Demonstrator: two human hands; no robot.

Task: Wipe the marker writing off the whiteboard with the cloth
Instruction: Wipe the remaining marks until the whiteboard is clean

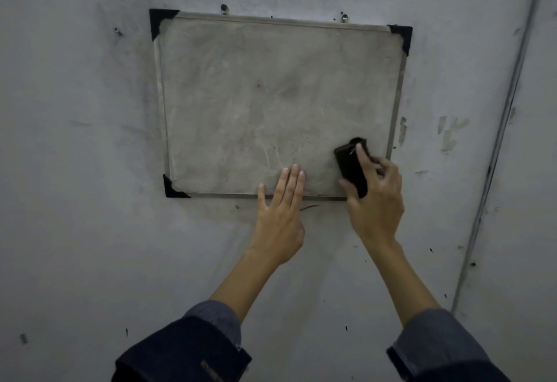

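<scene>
Black and oblong, the cloth sits at the whiteboard's lower right corner, the right hand gripping it, long axis running up and slightly left. Unwiped board lies up and left. The left hand rests flat, fingers straight, on the bottom edge.

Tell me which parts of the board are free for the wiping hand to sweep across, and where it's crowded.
Free: the whole upper and left expanse of the grey metal-framed whiteboard, from the black corner caps down to mid-board. Crowded: the bottom edge, where the flat left hand presses on the frame, and the lower right corner, where the right hand grips the dark wiping pad.
</scene>
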